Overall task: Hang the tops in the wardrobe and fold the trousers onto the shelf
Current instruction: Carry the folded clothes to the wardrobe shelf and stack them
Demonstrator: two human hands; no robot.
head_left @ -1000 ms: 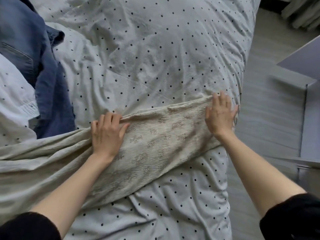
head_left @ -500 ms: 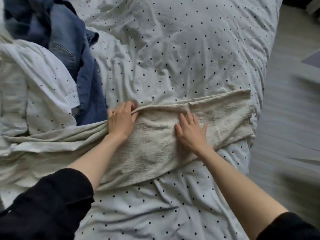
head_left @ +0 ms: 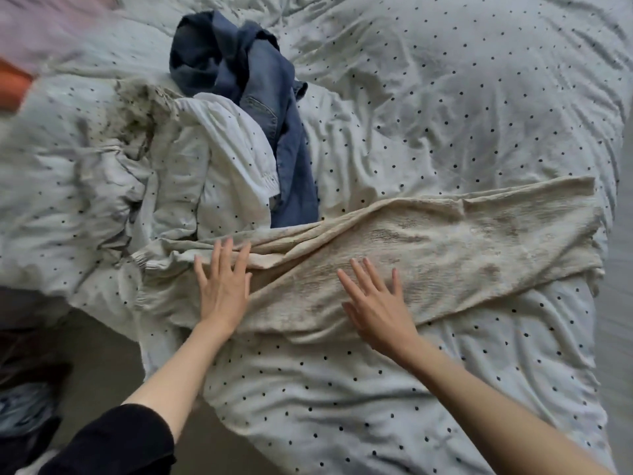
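Grip: no clamp at all — both hands lie flat, fingers straight and spread, palms down on the beige trousers (head_left: 428,248).
Left hand (head_left: 224,286): pressing near the bunched folds at the left part of the trousers, fingertips reaching the top edge.
Right hand (head_left: 376,303): flat on the broad textured panel, nearer the middle, well apart from the left one.
Trousers: stretched sideways across the spotted bed cover (head_left: 445,97), one end close to the bed's right edge, the other crumpled toward the left by a cuffed hem.
Step in hand: smoothing the cloth flat before the fold, by the look of it.
How to do it well: sweep outward from the middle with open palms, so the ridge between the hands flattens instead of bunching (soft crinkly cloth like this will likely creep back if pushed inward).
Watch for: the left end looks rumpled and overlaps the white spotted top (head_left: 236,159); free it first, or the fold may drag that garment along.
Next fold: bring one end over the other with edges matched, then press once more.
Also waiting: the jeans (head_left: 260,97) lie heaped behind, partly under the white top, untouched.
Progress: early; nothing here is folded yet, and no wardrobe or shelf is in view.
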